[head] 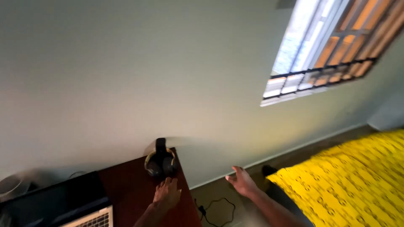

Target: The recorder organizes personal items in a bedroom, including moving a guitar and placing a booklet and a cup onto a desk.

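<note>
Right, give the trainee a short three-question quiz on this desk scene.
1. True or false: the left hand rests on the dark red desk, close to the headphones.
2. What is the right hand holding? A) a cable B) nothing C) the headphones
3. Fill in: the cloth at lower right is patterned and coloured ____.

Key: 1 true; 2 B, it hangs open over the floor; 3 yellow.
</note>
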